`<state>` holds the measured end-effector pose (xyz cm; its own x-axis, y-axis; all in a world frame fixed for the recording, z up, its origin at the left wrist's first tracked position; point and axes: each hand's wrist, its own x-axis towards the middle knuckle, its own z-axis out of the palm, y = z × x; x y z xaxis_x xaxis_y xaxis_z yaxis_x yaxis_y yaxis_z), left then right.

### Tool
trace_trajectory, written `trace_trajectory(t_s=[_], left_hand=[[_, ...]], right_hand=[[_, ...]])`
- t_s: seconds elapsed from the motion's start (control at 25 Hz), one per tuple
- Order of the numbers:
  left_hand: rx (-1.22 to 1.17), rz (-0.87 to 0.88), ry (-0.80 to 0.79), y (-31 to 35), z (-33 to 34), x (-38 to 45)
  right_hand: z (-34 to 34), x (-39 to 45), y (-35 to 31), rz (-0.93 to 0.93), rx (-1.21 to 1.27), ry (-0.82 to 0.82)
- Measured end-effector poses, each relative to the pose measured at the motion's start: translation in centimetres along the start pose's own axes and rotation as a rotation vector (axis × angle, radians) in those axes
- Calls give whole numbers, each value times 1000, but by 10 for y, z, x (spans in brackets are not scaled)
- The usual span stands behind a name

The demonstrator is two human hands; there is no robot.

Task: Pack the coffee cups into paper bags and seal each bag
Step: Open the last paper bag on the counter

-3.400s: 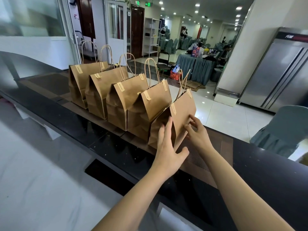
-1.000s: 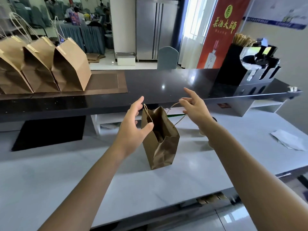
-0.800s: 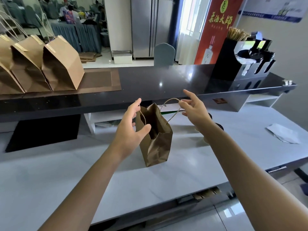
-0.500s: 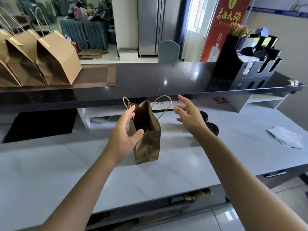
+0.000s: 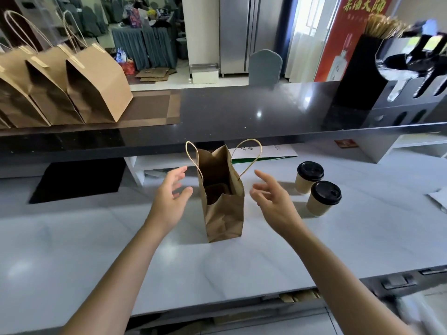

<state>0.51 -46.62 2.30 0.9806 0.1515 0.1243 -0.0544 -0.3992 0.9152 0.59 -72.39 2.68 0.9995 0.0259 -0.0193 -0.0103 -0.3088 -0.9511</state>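
my left hand (image 5: 169, 201) and right hand (image 5: 273, 201) hover with fingers released, holding nothing; the open paper bag (image 5: 223, 209) stands upright between them on the worktop (image 5: 96, 250), two lidded coffee cups (image 5: 316, 188) beyond my right fingers.

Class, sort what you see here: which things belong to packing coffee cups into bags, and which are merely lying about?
Belongs to the job:
- open brown paper bag standing on the white counter
- two tan paper coffee cups with black lids
- sealed brown paper bags on the black ledge

Lying about:
- black utensil organiser
- white printed sheet
- crumpled white paper
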Motion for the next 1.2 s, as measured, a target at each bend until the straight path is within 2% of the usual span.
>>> trace_trajectory(t_s=[0.32,0.56,0.68,0.8,1.04,1.2], left_hand=[[6,61,-158,-41,-5,97],[-20,290,-316,-37,0,139],[-8,207,-369,-41,4,151],[17,212,-402,-47,6,157],[58,183,-340,-45,8,161],[60,177,-359,-37,12,152]], right_hand=[[40,-16,7,29,-44,210],[65,-17,3,100,-68,248],[72,-18,4,143,-75,261],[75,-16,4,175,-110,265],[72,-14,3,214,-154,302],[61,-16,4,230,-159,354]])
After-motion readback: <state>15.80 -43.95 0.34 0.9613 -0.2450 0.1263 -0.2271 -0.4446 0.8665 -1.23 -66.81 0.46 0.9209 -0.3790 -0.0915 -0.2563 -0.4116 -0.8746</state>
